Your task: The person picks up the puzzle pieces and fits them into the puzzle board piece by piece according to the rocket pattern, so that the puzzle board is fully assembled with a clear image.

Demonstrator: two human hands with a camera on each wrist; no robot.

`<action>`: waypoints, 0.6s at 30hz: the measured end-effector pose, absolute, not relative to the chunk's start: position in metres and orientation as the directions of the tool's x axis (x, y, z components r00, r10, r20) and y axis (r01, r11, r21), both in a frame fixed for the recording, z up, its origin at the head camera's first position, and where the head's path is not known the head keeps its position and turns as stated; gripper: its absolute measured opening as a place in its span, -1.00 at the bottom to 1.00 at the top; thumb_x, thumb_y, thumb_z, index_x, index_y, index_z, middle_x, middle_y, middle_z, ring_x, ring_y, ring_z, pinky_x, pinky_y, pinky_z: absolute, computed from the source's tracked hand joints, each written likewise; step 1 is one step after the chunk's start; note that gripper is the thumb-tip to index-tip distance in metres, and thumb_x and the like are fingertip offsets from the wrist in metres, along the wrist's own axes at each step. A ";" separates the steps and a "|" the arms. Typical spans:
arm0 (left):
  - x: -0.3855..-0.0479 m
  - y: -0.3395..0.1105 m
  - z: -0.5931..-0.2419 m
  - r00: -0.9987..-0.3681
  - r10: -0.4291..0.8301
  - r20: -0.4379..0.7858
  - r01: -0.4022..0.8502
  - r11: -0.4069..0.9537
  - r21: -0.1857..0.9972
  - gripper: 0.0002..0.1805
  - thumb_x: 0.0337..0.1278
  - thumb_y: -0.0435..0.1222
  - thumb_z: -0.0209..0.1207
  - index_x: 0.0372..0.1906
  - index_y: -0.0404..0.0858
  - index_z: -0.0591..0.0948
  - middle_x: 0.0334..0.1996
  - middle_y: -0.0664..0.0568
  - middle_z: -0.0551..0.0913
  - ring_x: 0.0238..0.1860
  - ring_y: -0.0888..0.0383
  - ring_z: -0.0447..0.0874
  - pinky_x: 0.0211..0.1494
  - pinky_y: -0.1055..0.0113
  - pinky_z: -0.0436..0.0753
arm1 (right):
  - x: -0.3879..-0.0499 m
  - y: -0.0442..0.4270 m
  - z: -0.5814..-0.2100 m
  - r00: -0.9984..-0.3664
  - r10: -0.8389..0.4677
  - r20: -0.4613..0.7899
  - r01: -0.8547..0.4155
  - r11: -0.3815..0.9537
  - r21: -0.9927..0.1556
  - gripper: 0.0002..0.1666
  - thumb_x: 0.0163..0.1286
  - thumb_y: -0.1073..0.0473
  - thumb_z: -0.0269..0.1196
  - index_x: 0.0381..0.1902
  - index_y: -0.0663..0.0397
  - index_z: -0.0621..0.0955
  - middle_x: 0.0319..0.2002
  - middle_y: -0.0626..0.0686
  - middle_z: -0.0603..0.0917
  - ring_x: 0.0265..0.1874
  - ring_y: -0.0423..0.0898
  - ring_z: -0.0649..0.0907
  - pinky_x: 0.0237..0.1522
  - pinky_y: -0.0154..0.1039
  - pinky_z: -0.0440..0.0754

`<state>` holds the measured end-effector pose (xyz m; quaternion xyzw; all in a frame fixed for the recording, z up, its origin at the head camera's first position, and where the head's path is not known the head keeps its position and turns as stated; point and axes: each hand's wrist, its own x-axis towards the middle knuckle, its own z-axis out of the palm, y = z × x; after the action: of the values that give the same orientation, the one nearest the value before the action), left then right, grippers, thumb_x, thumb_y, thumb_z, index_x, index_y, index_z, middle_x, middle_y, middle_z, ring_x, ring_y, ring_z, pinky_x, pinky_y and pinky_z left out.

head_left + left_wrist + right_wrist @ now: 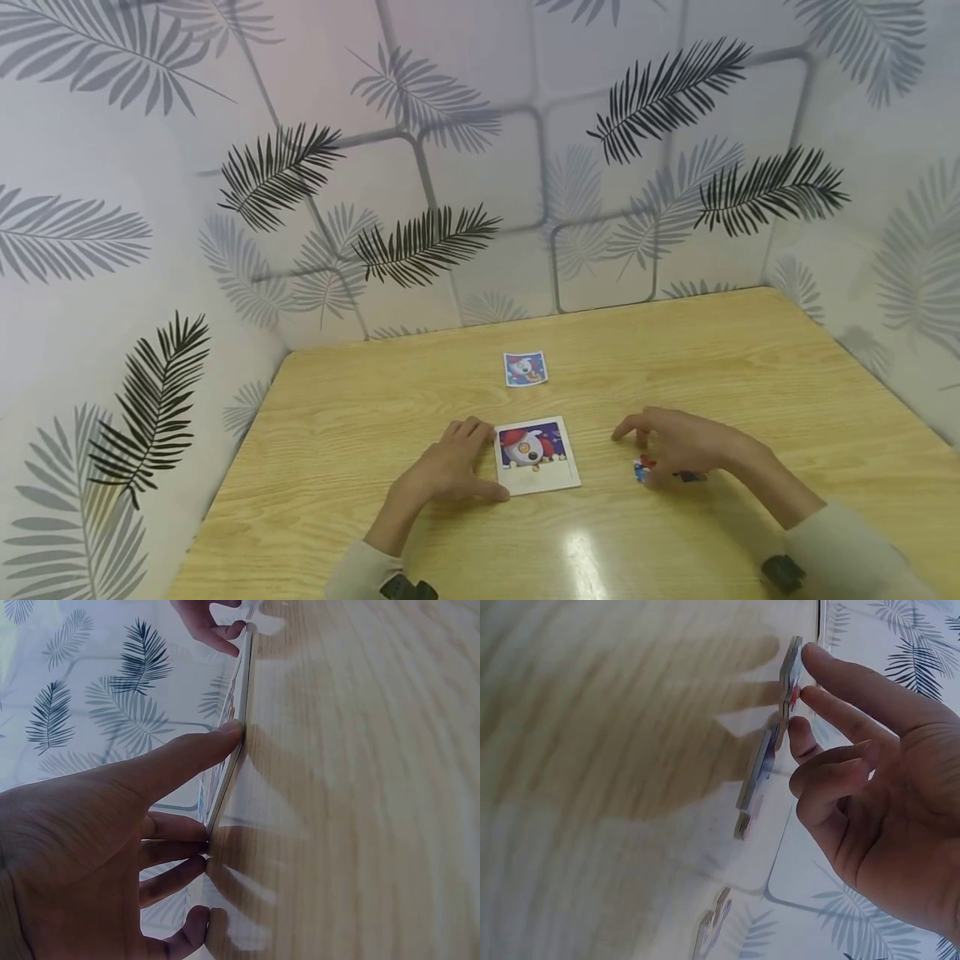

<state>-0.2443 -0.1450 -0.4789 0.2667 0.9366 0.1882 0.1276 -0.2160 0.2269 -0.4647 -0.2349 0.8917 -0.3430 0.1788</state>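
Note:
A white-framed picture board (542,480) lies flat on the table, showing a white character in a red hat. My left hand (459,467) touches its left side, thumb by the near corner and fingers along the edge; the left wrist view also has this hand (90,847), fingers against the board's thin rim. To the right, my right hand (675,446) is above small colourful puzzle pieces (642,468), partly covering them. In the right wrist view the thumb and forefinger are close to one piece (791,671), other fingers bent; contact is unclear.
A small picture card (526,369) with a similar character lies beyond the board. Another puzzle piece (712,922) shows low in the right wrist view. The wood-grain table (360,392) meets a leaf-patterned wall covering (495,192) at its far and left sides.

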 end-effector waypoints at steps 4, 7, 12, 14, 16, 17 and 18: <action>-0.244 -0.145 -0.480 -0.825 0.546 -0.143 0.448 0.788 0.423 -0.03 -0.05 0.13 0.54 0.42 -0.18 0.42 0.43 -0.07 0.39 0.44 -0.13 0.29 0.32 -0.26 0.52 | -0.214 0.229 -0.467 -0.798 -0.586 -0.143 -0.336 0.628 -0.702 -0.22 0.04 0.37 0.53 0.26 0.09 0.56 -0.15 0.06 0.58 -0.22 -0.05 0.53 -0.23 -0.27 0.54; -0.244 -0.145 -0.479 -0.827 0.545 -0.139 0.448 0.788 0.423 -0.04 -0.05 0.13 0.55 0.42 -0.18 0.42 0.43 -0.07 0.40 0.43 -0.12 0.30 0.33 -0.24 0.52 | -0.214 0.229 -0.467 -0.784 -0.611 -0.115 -0.362 0.600 -0.713 -0.31 0.06 0.42 0.50 0.19 0.07 0.59 -0.22 0.03 0.63 -0.25 -0.06 0.59 -0.26 -0.27 0.57; -0.244 -0.145 -0.479 -0.826 0.547 -0.137 0.450 0.785 0.425 -0.04 -0.05 0.12 0.55 0.41 -0.18 0.42 0.41 -0.06 0.41 0.40 -0.11 0.32 0.32 -0.22 0.54 | -0.214 0.225 -0.468 -0.804 -0.590 -0.073 -0.403 0.631 -0.663 -0.46 0.08 0.42 0.49 0.02 -0.04 0.66 -0.29 -0.07 0.69 -0.30 -0.15 0.63 -0.30 -0.29 0.58; -0.244 -0.145 -0.479 -0.824 0.549 -0.138 0.451 0.784 0.426 -0.05 -0.05 0.12 0.55 0.41 -0.18 0.43 0.40 -0.06 0.41 0.39 -0.11 0.32 0.31 -0.22 0.54 | -0.214 0.224 -0.469 -0.813 -0.578 -0.067 -0.403 0.641 -0.653 -0.49 0.08 0.43 0.47 -0.02 -0.06 0.67 -0.30 -0.07 0.69 -0.34 -0.17 0.61 -0.36 -0.30 0.57; -0.244 -0.145 -0.479 -0.823 0.551 -0.137 0.454 0.784 0.424 -0.05 -0.05 0.12 0.55 0.41 -0.18 0.43 0.39 -0.06 0.42 0.39 -0.11 0.32 0.31 -0.21 0.54 | -0.214 0.223 -0.469 -0.816 -0.575 -0.058 -0.406 0.641 -0.651 -0.51 0.10 0.44 0.46 -0.04 -0.06 0.67 -0.32 -0.07 0.68 -0.38 -0.20 0.57 -0.40 -0.33 0.54; -0.244 -0.145 -0.478 -0.823 0.551 -0.137 0.455 0.784 0.423 -0.05 -0.05 0.12 0.55 0.41 -0.18 0.43 0.39 -0.06 0.42 0.39 -0.11 0.32 0.32 -0.21 0.54 | -0.213 0.223 -0.470 -0.815 -0.576 -0.053 -0.408 0.637 -0.654 -0.53 0.11 0.44 0.46 -0.04 -0.05 0.66 -0.32 -0.07 0.67 -0.40 -0.21 0.55 -0.41 -0.34 0.52; -0.244 -0.145 -0.478 -0.823 0.551 -0.137 0.455 0.784 0.423 -0.05 -0.05 0.12 0.55 0.41 -0.18 0.43 0.39 -0.05 0.42 0.39 -0.11 0.32 0.32 -0.20 0.54 | -0.213 0.223 -0.470 -0.813 -0.581 -0.048 -0.411 0.630 -0.659 -0.55 0.12 0.43 0.46 -0.05 -0.04 0.66 -0.32 -0.05 0.68 -0.41 -0.22 0.55 -0.41 -0.34 0.52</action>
<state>-0.2444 -0.1446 -0.4782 0.2688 0.9358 0.1892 0.1276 -0.2134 0.2226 -0.4697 -0.2774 0.8936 -0.3285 0.1290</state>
